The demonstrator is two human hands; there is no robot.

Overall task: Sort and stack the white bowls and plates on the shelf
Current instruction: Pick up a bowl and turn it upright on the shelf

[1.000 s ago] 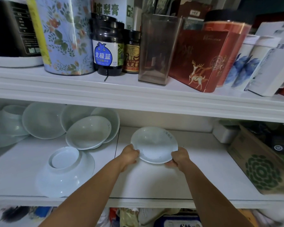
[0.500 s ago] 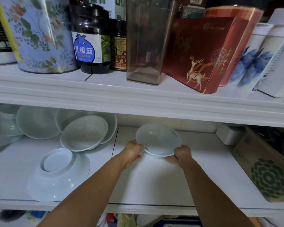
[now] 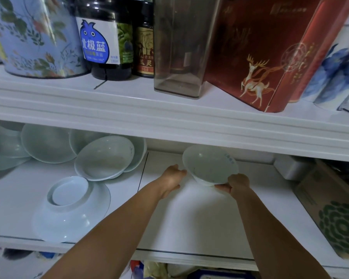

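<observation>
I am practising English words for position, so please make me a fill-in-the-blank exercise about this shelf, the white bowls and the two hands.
1. The left hand and the right hand hold a white bowl; the cardboard box stands to its ___.
2. The front-left bowl lies ___ down.
3. The red box carries a picture of a ___.

Missing words: right; upside; deer.

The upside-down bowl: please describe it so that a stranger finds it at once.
Look at the lower white shelf, under the upper shelf with the floral tin. On its left part, near the front edge, lies the upside-down bowl. Only it shows its round foot ring upward; the other bowls behind it lean with insides showing.
</observation>
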